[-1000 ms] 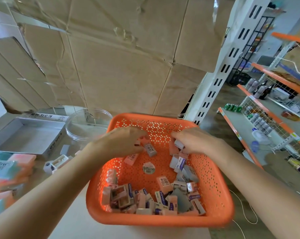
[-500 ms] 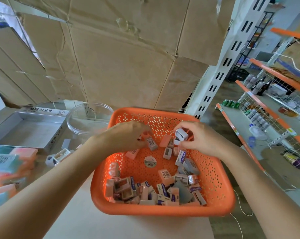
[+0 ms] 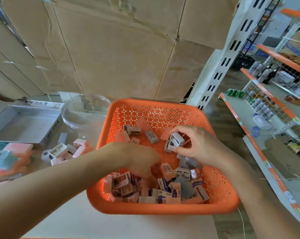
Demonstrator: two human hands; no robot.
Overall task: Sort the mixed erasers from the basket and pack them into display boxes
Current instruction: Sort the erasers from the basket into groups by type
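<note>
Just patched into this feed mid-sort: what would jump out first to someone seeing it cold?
The orange basket in the centre, with a heap of small erasers along its near side. The right hand pinches a hollow grey case above the basket's middle, while the left hand has its fingers down in the heap. An open silver box lies at far left, beside a clear round dish.

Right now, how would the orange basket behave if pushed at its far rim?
The orange basket looks like thin perforated plastic, so probably light and slightly flexible. It likely slides easily on the smooth table. With erasers heaped at its near side, it may pivot.
</note>
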